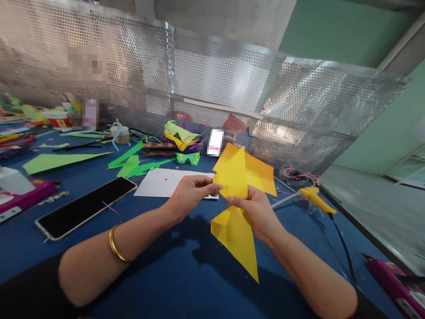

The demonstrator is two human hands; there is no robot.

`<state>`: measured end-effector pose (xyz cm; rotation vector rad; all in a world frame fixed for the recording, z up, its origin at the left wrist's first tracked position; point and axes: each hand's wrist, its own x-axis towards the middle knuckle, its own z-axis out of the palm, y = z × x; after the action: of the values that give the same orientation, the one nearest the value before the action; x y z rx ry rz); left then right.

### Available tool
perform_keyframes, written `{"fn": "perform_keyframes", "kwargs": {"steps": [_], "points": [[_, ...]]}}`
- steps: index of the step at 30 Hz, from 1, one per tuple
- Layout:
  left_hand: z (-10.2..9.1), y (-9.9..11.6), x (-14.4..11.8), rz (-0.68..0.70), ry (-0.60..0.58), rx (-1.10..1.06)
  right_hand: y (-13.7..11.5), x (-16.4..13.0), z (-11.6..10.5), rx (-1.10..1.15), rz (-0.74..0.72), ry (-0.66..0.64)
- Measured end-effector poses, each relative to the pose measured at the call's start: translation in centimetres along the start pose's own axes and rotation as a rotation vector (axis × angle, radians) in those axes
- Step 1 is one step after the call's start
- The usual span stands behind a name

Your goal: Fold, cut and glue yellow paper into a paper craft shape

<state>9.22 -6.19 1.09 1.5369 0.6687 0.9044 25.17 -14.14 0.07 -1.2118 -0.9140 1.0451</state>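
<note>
The blue counter filled the lower frame, its right edge running diagonally at lower right, bare cloth open at lower centre; a perforated metal screen walled the top; the folded yellow paper hung at centre, above the counter; the phone lay left; the left hand and right hand pinched the paper's middle; a glue gun lay right.

The yellow paper is folded into pointed flaps. It is held above the blue table, one long point hanging downward.
</note>
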Motion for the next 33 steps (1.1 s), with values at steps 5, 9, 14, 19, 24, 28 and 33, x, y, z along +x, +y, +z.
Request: {"fn": "perform_keyframes", "kwargs": {"steps": [5,9,14,19,24,28,33], "points": [[0.2,0.0,-0.3,-0.072,0.046,-0.013,0.0,0.0,0.1,-0.024,0.000,-0.010],[0.7,-0.3,-0.5,-0.034,0.121,-0.009,0.2,-0.3,0.4,-0.024,0.003,-0.044],[0.8,-0.5,-0.5,-0.030,0.104,0.009,0.3,-0.3,0.4,-0.018,0.003,-0.004],[0.5,-0.4,-0.5,0.064,0.021,0.198,0.2,-0.1,0.2,0.007,0.021,0.007],[0.5,-0.5,-0.6,0.187,0.058,0.352,0.1,-0.4,0.4,0.052,0.062,-0.033],[0.9,-1.1,-0.6,0.132,0.014,0.209,0.2,-0.4,0.5,0.071,0.058,-0.026],[1.0,-1.4,-0.7,0.067,-0.069,0.163,0.5,-0.3,0.6,0.046,0.015,-0.067]]}}
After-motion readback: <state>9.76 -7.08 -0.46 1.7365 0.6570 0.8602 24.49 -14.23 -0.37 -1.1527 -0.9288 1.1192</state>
